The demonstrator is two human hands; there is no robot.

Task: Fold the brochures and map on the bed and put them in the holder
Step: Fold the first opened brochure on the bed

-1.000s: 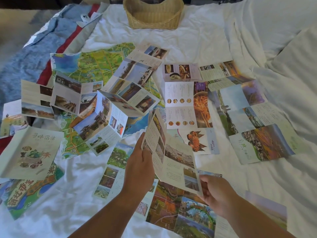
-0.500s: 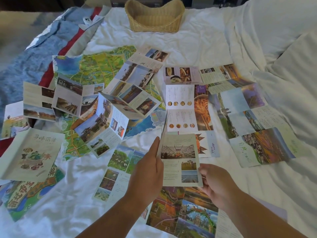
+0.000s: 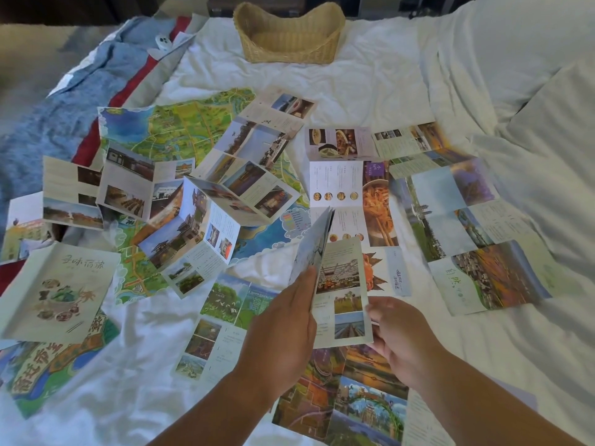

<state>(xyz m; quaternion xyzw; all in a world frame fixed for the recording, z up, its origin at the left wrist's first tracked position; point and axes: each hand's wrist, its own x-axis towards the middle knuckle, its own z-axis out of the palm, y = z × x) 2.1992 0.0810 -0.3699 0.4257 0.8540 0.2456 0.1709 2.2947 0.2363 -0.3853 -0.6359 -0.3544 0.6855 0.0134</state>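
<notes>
Brochure half-folded between left hand and right hand, fingers tight on its edges.

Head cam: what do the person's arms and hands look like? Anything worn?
Left hand and right hand are bare: no gloves, no rings or watch that I can see. Left forearm and right forearm are uncovered down to the frame edge; no sleeve shows.

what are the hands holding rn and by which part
A partly folded brochure: the left hand grips its left folded edge, the right hand pinches its lower right edge.
</notes>
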